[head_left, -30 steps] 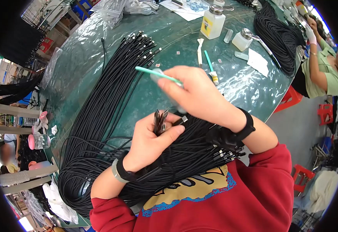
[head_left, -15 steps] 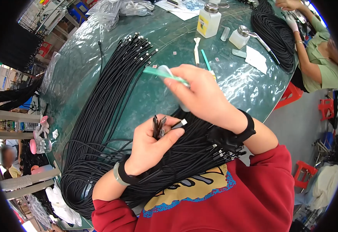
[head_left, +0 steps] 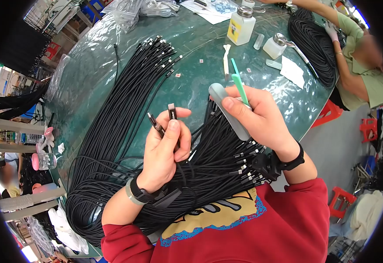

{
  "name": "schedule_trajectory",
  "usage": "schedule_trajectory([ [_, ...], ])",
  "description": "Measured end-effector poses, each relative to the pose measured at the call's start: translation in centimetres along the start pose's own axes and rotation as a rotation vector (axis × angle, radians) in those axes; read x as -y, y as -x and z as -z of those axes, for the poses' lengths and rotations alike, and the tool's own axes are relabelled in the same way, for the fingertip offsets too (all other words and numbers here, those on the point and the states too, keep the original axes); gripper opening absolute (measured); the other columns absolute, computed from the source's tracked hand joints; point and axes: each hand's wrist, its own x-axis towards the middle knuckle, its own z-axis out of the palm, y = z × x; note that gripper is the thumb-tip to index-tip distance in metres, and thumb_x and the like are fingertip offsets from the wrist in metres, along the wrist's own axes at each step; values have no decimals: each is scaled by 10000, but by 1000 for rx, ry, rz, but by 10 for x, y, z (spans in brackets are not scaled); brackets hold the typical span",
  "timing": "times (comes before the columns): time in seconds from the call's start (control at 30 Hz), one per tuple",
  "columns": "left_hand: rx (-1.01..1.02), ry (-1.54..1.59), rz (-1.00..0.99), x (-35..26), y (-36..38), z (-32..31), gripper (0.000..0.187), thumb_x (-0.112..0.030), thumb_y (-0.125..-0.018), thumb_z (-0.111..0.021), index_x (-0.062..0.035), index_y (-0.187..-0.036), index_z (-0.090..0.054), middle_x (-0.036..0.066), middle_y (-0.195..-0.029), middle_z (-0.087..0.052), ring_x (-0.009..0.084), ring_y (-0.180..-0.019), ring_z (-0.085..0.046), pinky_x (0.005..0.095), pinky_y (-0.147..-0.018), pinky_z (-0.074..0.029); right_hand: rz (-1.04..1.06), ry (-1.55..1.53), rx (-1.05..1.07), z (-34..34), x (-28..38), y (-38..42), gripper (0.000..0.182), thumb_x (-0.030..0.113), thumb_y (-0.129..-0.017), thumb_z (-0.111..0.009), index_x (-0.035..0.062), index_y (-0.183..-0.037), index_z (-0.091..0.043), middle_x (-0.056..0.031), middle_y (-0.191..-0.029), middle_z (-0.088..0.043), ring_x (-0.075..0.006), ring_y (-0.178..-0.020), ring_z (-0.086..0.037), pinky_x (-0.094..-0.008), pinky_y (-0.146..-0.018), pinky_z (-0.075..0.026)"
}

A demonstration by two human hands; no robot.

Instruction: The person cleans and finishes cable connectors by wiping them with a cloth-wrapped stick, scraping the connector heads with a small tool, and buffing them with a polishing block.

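Observation:
My left hand (head_left: 167, 147) is closed round several black cable connectors; one connector (head_left: 172, 113) with a metal tip points up between thumb and forefinger. To its right, my right hand (head_left: 255, 114) grips a grey-green flat tool (head_left: 228, 111) with a rounded end, together with a bright green stick (head_left: 239, 87). The two hands are apart. Beneath them lies a thick bundle of black cables (head_left: 209, 175), its connector ends by my right wrist. Another long bundle of black cables (head_left: 112, 109) stretches up the green table (head_left: 191, 83) to the left.
Beyond my right hand are a large bottle (head_left: 241, 28), a smaller bottle (head_left: 274, 46), a white paper (head_left: 292, 72) and a white-handled brush (head_left: 226, 61). At the upper right a co-worker (head_left: 358, 65) sits beside a coil of black cable (head_left: 312, 44). Plastic bags (head_left: 123, 13) lie at the far edge.
My left hand has risen, and a connector now stands upright in its fingers. My right hand has moved right and down, turning the tool and green stick. The co-worker's arm has shifted.

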Motion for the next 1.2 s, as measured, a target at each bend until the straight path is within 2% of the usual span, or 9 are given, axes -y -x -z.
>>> schedule_trajectory([
  [0.1,12,-39,10,-5,3,-1,311,-200,-909,-379,29,-1083,-498,-11,-575,-426,30,-434,-277,174,-397,-234,98,-27,-7,-3,-2,1,254,190,-837,-541,5,-1010,-562,12,-781,-563,-35,-670,-468,-183,-585,-380],
  [0.2,-5,-351,-16,-9,3,-7,332,-224,-907,-375,67,-1004,-502,-33,-495,-320,32,-391,-232,184,-364,-184,124,-58,1,-3,-3,1,253,172,-829,-553,4,-1018,-554,-1,-809,-573,-44,-700,-486,-190,-616,-397],
  [0.33,7,-149,135,-16,5,-9,331,-223,-902,-388,80,-958,-508,-49,-455,-290,27,-383,-226,190,-358,-164,107,-73,22,-6,-2,0,247,147,-820,-562,-3,-1015,-546,-24,-831,-583,-58,-738,-515,-202,-655,-418],
  [0.57,82,-169,144,-15,9,-4,311,-210,-903,-392,66,-948,-528,-58,-472,-309,26,-408,-235,200,-381,-173,213,-180,106,-23,-2,-1,198,117,-817,-549,-6,-972,-551,-45,-801,-586,-80,-697,-557,-215,-627,-435],
  [0.67,85,-248,133,-12,12,-4,302,-205,-905,-393,56,-938,-542,-61,-482,-320,24,-425,-244,204,-397,-183,453,58,53,-29,-8,-3,173,104,-822,-524,-7,-951,-557,-37,-744,-584,-75,-639,-561,-215,-563,-435],
  [0.83,111,-422,131,-6,15,-10,296,-217,-899,-415,38,-889,-564,-68,-484,-328,20,-435,-248,203,-410,-181,408,116,8,-38,5,-12,165,67,-810,-519,-15,-948,-557,-36,-713,-574,-68,-605,-556,-208,-499,-424],
  [0.93,123,-440,144,-7,14,-11,298,-218,-892,-427,48,-869,-558,-61,-480,-331,25,-427,-247,205,-407,-180,154,-19,61,-38,16,-24,174,60,-798,-535,-17,-952,-556,-31,-691,-565,-68,-571,-544,-198,-460,-408],
  [1.1,119,-385,165,-9,11,-4,301,-217,-892,-424,54,-873,-555,-63,-481,-324,26,-425,-242,206,-407,-179,217,-68,-7,-31,12,-18,180,84,-800,-539,-3,-956,-560,-24,-682,-552,-59,-541,-508,-204,-457,-400],
  [1.2,135,-375,170,-7,12,-4,299,-215,-896,-415,44,-890,-564,-72,-490,-321,19,-439,-243,203,-415,-180,378,32,-21,-41,-2,-12,184,127,-815,-529,8,-950,-566,-7,-660,-544,-49,-554,-477,-213,-471,-392],
])
